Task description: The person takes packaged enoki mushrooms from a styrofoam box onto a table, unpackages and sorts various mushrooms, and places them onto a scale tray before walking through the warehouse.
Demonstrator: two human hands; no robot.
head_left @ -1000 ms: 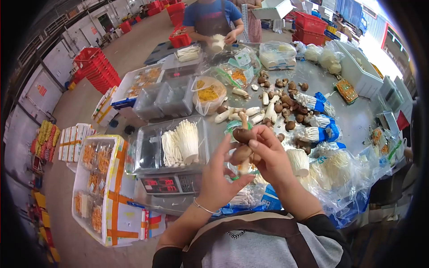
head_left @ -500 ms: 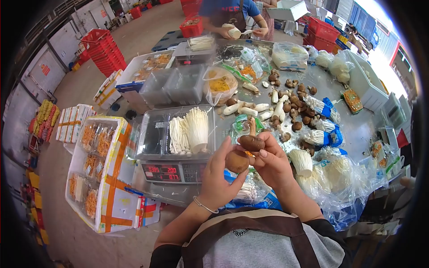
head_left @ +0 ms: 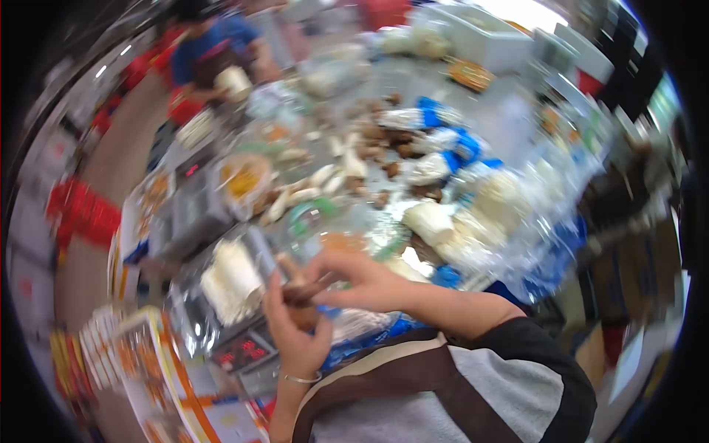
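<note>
Motion blurs the view. My left hand point(head_left: 297, 336), with a bracelet at the wrist, is closed around brown mushrooms point(head_left: 301, 311) near the table's front edge. My right hand point(head_left: 351, 279) pinches a brown mushroom just beside it, its stem pointing up. Left of my hands, white enoki mushrooms point(head_left: 232, 282) lie in a clear tray on a scale with a red display point(head_left: 242, 351). Beyond my hands are loose white-stemmed mushrooms point(head_left: 321, 179) and a green-edged bag point(head_left: 314, 214).
Blue-wrapped enoki packs point(head_left: 436, 166) and clear plastic bags point(head_left: 546, 214) lie to the right. A white foam box point(head_left: 484, 44) stands at the back. Across the table a person in blue point(head_left: 221, 55) holds a white bundle. Packed trays point(head_left: 136, 351) sit lower left.
The view has swung to the right, so the table appears tilted and farther left. Both hands still hold the mushrooms, now close together. The image has become blurred.
</note>
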